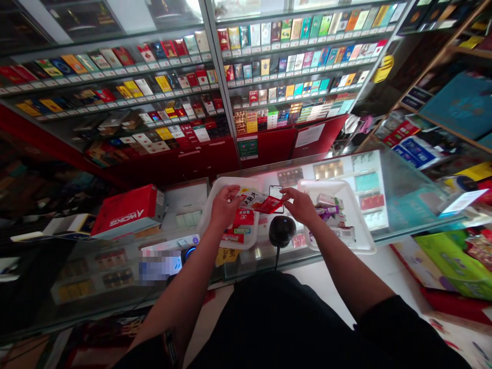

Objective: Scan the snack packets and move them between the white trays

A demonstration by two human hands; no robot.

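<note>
Between both hands, above the glass counter, is a red and white snack packet [259, 200] with dark lettering. My left hand [225, 205] pinches its left end, over a white tray [207, 210] holding several red packets and a green one. At the packet's right end, the fingers of my right hand [295, 203] are closed on it. A phone [275, 191] with a lit screen lies partly hidden behind the packet. Just below stands a black scanner-like device [282, 230] with a cable. A second white tray [363, 233], with several small boxes and packets, sits under my right forearm.
The glass counter [407, 205] runs across in front of me. A red box [123, 212] stands at left, near a blurred screen [160, 266]. Behind the counter, shelves [223, 77] hold rows of small boxes. Green packaging [453, 261] stands at lower right.
</note>
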